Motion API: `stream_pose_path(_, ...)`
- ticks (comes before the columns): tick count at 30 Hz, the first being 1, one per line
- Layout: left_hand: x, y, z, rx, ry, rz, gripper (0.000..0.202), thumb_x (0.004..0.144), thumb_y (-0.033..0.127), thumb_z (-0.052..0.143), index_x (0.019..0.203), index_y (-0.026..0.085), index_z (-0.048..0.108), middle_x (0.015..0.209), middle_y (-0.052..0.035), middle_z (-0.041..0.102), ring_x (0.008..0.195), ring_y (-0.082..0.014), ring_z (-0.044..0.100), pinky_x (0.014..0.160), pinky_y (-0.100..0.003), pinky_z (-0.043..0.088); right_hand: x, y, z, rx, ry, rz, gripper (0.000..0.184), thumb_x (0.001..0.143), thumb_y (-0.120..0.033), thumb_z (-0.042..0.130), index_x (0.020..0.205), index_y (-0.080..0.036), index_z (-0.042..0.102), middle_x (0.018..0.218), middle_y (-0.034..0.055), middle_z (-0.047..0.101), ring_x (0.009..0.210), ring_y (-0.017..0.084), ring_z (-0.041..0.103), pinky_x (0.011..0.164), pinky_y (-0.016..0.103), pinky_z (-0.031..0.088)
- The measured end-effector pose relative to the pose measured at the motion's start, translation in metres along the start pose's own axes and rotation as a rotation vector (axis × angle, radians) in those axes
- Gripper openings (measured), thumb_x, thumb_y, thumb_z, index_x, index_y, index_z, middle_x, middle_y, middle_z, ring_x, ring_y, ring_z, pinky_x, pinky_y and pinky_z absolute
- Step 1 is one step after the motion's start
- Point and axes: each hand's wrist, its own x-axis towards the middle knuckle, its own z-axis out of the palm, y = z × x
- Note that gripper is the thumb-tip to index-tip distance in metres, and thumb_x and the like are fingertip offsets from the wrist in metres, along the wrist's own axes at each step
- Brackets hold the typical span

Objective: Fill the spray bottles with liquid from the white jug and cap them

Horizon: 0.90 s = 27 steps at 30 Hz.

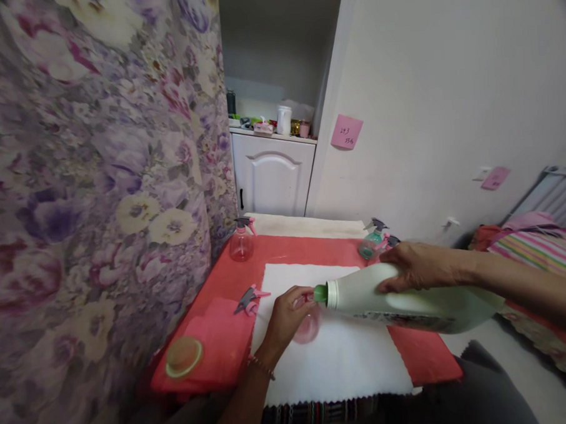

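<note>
My right hand [414, 265] grips a large pale green detergent-style jug [385, 301] by its handle. The jug lies tilted on its side, its green spout [321, 293] pointing left. At the neck of a small clear pink bottle [307, 326], my left hand [290, 315] has its fingers closed, right beside the spout. The bottle stands on a white cloth [341, 359]; whether liquid flows into it I cannot tell. Left of that hand lies a grey and pink spray trigger head [250, 301]. A round cap with a pale green rim [183, 357] rests at the table's near left.
A pink spray bottle [241, 244] stands at the far left of the red-covered table [308, 248]. Toward the far right is a green spray bottle [372, 242], with another pink trigger head [388, 240] by it. A floral curtain [98, 182] borders the left side; a white cabinet [274, 172] stands behind.
</note>
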Motion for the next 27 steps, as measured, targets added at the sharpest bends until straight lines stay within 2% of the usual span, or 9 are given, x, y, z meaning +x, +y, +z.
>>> stream_pose_path(3,0.0,0.001,0.0,0.006,0.007,-0.004,0.018,0.073,0.018,0.069,0.089,0.02,0.076,0.092,-0.0055,0.074,0.089,-0.0217,0.066,0.082,-0.03,0.049,0.002,0.009,0.006,0.027,0.014,-0.008,0.036,0.076,-0.055,0.067,0.076,-0.019,0.062,0.067,0.0022,0.063,0.059,0.016,0.057,0.051,0.026,0.038)
stream_pose_path(8,0.001,0.0,0.0,0.01,0.01,-0.004,0.018,0.073,0.021,0.069,0.089,0.019,0.076,0.09,-0.0051,0.073,0.087,-0.0213,0.065,0.081,-0.031,0.049,0.002,0.02,0.02,0.199,-0.014,-0.023,0.029,0.078,-0.048,0.067,0.078,-0.019,0.06,0.068,0.0003,0.062,0.057,0.013,0.055,0.048,0.023,0.039)
stream_pose_path(17,0.0,-0.001,-0.001,-0.003,0.015,-0.015,0.017,0.073,0.021,0.068,0.089,0.02,0.075,0.091,-0.0044,0.074,0.088,-0.0215,0.066,0.083,-0.031,0.049,-0.003,0.034,0.048,0.44,-0.012,-0.003,0.037,0.078,-0.054,0.067,0.082,-0.019,0.059,0.067,-0.0014,0.059,0.055,0.012,0.053,0.047,0.022,0.039)
stream_pose_path(21,-0.001,-0.004,-0.002,-0.007,0.015,-0.027,0.016,0.074,0.022,0.068,0.089,0.019,0.074,0.093,-0.0057,0.074,0.092,-0.0224,0.066,0.087,-0.032,0.049,-0.004,0.04,0.052,0.609,0.002,-0.008,0.039,0.076,-0.056,0.068,0.084,-0.018,0.061,0.069,-0.0018,0.057,0.055,0.012,0.05,0.046,0.023,0.037)
stream_pose_path(24,-0.001,-0.006,-0.002,-0.007,0.024,-0.042,0.02,0.074,0.021,0.068,0.092,0.02,0.074,0.098,-0.0064,0.074,0.097,-0.0231,0.066,0.089,-0.032,0.049,-0.005,0.044,0.049,0.734,0.07,-0.021,0.036,0.079,-0.053,0.066,0.084,-0.017,0.062,0.063,-0.0036,0.054,0.052,0.011,0.046,0.049,0.024,0.033)
stream_pose_path(27,-0.001,-0.006,-0.001,-0.002,0.026,-0.057,0.021,0.073,0.022,0.068,0.093,0.019,0.074,0.098,-0.0068,0.074,0.097,-0.0237,0.067,0.089,-0.033,0.049,0.006,0.05,0.053,0.907,0.246,-0.059,0.033,0.081,-0.048,0.066,0.071,-0.018,0.059,0.053,-0.0053,0.05,0.049,0.009,0.041,0.05,0.024,0.03)
